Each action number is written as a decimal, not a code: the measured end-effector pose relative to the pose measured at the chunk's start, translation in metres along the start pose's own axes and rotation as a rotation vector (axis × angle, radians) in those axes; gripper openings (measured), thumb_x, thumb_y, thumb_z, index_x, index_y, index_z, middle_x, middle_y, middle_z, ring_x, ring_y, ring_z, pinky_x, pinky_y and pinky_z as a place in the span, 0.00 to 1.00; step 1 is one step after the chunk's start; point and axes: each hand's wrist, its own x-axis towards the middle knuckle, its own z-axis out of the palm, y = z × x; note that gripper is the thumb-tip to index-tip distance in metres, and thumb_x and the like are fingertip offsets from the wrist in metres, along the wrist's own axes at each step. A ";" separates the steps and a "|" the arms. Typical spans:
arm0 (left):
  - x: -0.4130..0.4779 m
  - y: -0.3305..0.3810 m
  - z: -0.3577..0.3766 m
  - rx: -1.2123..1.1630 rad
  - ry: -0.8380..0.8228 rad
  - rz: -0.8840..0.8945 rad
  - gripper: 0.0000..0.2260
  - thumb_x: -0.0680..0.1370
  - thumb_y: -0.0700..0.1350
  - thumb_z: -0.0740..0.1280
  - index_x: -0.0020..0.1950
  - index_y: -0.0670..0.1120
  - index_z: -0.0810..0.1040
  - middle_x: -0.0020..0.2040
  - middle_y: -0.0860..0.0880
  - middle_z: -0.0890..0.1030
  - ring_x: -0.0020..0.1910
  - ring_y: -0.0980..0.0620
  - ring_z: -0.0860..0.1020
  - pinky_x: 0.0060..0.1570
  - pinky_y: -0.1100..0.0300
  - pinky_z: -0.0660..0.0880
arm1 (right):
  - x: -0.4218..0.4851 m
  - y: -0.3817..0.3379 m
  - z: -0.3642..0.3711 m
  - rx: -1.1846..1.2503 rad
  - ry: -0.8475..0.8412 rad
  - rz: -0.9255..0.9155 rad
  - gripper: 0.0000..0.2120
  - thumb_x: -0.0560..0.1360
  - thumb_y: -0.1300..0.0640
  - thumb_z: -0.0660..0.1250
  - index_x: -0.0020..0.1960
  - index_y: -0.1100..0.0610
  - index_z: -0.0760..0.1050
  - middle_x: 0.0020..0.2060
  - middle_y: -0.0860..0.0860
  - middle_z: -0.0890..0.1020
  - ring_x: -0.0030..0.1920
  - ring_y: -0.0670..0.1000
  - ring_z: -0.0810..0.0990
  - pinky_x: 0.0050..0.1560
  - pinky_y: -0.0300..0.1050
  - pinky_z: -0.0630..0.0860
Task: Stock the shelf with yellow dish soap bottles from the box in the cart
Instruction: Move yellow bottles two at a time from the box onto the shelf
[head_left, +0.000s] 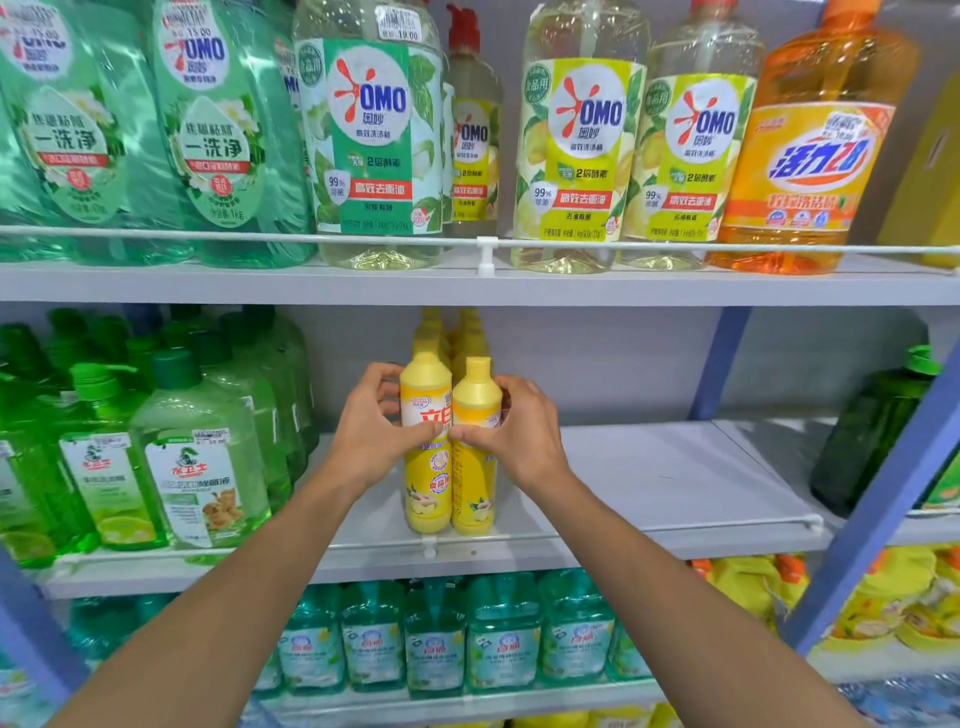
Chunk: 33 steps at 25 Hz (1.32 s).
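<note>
Two yellow dish soap bottles stand upright side by side at the front of the middle shelf (649, 483). My left hand (371, 431) grips the left bottle (427, 483) around its upper label. My right hand (511, 428) grips the right bottle (474, 488) at the same height. Both thumbs meet in front between the bottles. More yellow bottles (452, 332) line up behind them in two rows toward the back wall. The box and the cart are out of view.
Green soap bottles (197, 457) crowd the middle shelf to the left. A dark green bottle (878, 431) stands far right. Large bottles (582, 156) fill the shelf above, teal bottles (498, 639) the shelf below. A blue upright (878, 499) runs down the right side.
</note>
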 end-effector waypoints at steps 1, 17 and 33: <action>-0.001 -0.004 0.000 0.007 -0.013 -0.005 0.33 0.62 0.42 0.83 0.62 0.47 0.72 0.55 0.47 0.82 0.52 0.47 0.83 0.48 0.48 0.83 | -0.001 0.001 0.001 0.001 0.009 -0.005 0.35 0.60 0.43 0.84 0.62 0.52 0.77 0.55 0.51 0.80 0.54 0.51 0.80 0.56 0.52 0.80; -0.049 -0.044 0.026 0.009 0.094 -0.069 0.25 0.69 0.43 0.80 0.63 0.49 0.76 0.55 0.58 0.81 0.53 0.62 0.79 0.48 0.65 0.78 | -0.035 0.033 0.024 0.172 0.020 0.125 0.32 0.68 0.49 0.81 0.67 0.51 0.73 0.58 0.44 0.80 0.56 0.44 0.79 0.58 0.44 0.80; -0.047 -0.076 0.033 0.058 0.040 -0.125 0.26 0.72 0.42 0.78 0.67 0.54 0.74 0.57 0.56 0.82 0.56 0.59 0.79 0.56 0.56 0.80 | -0.041 0.054 0.047 0.045 0.041 0.170 0.33 0.65 0.40 0.80 0.64 0.50 0.74 0.57 0.45 0.81 0.54 0.44 0.81 0.55 0.45 0.82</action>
